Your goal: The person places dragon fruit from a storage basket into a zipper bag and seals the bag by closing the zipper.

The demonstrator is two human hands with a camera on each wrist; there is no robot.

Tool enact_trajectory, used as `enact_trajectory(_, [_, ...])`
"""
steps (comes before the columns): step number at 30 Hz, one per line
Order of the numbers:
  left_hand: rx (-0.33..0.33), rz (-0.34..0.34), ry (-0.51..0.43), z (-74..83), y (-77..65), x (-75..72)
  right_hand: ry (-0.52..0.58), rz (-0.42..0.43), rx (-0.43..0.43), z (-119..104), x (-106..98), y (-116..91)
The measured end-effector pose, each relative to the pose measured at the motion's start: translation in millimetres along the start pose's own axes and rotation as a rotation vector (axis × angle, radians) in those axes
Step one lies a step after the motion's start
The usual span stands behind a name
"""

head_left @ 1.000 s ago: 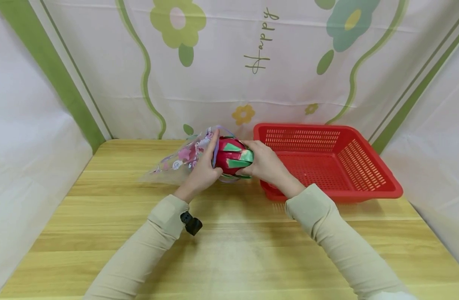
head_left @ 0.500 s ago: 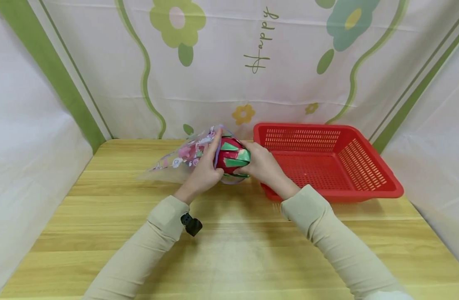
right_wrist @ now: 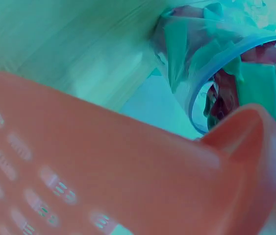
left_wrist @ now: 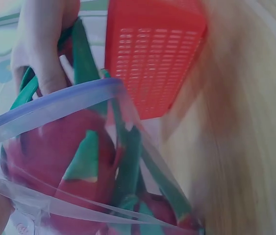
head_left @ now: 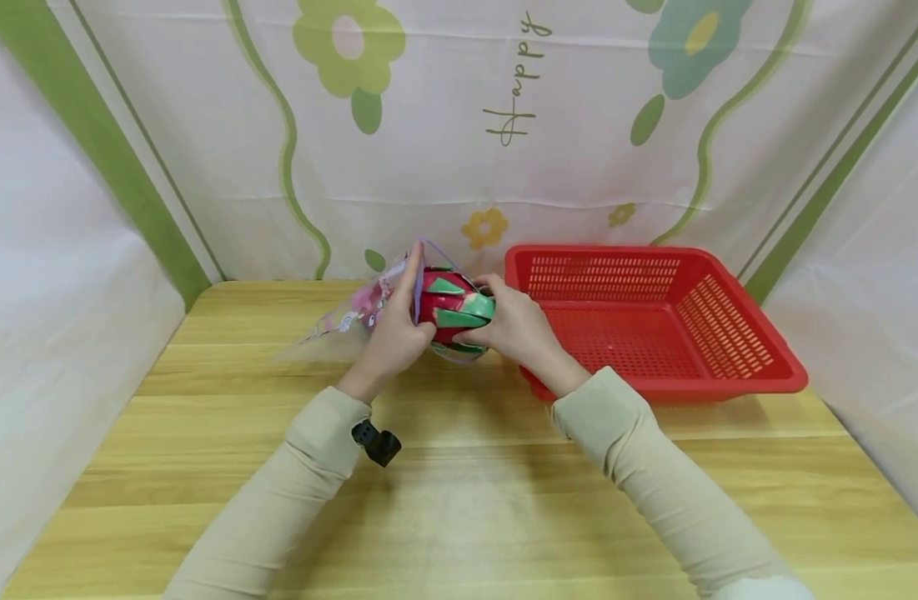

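Note:
A red dragon fruit (head_left: pixel 447 307) with green leaf scales lies at the mouth of a clear printed zip bag (head_left: pixel 357 312) with a purple rim. My right hand (head_left: pixel 520 325) grips the fruit's right end between thumb and fingers. At the bag's mouth, my left hand (head_left: pixel 394 329) holds the rim, its index finger stretched up along the edge. Through the clear plastic in the left wrist view, red fruit (left_wrist: pixel 54 156) and green scales show inside the bag. How many fruits the bag holds, I cannot tell.
A red perforated basket (head_left: pixel 759 358) stands to the right, its near left corner beside my right wrist. The wooden table (head_left: pixel 459 517) stretches toward me. Behind it hangs a white flowered curtain (head_left: pixel 421 158). A small black device (head_left: pixel 378 443) is strapped to my left wrist.
Both hands, the dragon fruit and the bag's mouth have shifted a little to the left. The bag's rim now stands slightly further left on the fruit. The basket has stayed put.

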State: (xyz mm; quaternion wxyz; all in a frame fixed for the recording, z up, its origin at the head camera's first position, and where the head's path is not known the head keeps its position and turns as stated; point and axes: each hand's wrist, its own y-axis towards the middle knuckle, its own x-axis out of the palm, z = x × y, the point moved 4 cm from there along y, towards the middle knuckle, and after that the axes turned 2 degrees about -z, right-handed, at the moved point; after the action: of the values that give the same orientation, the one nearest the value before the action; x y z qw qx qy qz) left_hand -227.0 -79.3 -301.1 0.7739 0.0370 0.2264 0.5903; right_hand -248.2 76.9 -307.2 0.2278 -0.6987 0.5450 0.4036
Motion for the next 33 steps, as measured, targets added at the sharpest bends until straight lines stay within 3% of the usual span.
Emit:
enact_trajectory(6, [-0.054,-0.008,-0.063,1.9,5.2,-4.7,-0.021,-0.067,0.023,-3.6,-6.4,-2.5])
enact_trajectory(14, [-0.007,-0.01,0.033,6.2,6.5,-4.7,0.058,-0.095,0.023,-1.4,-10.3,-5.1])
enact_trajectory(21, [-0.009,-0.028,0.062,6.1,6.7,-2.8,0.08,-0.017,0.02,0.4,-8.5,-5.3])
enact_trajectory(26, [0.025,-0.046,0.142,8.3,6.5,0.2,0.113,0.017,-0.001,-0.1,-6.3,-4.8])
enact_trajectory(30, [0.046,-0.055,0.177,10.0,5.8,3.4,0.142,-0.012,0.059,-0.4,-5.5,-3.2])
enact_trajectory(33, [0.038,-0.055,0.14,11.4,5.6,4.2,0.146,-0.07,0.133,-0.1,-4.4,-3.4])
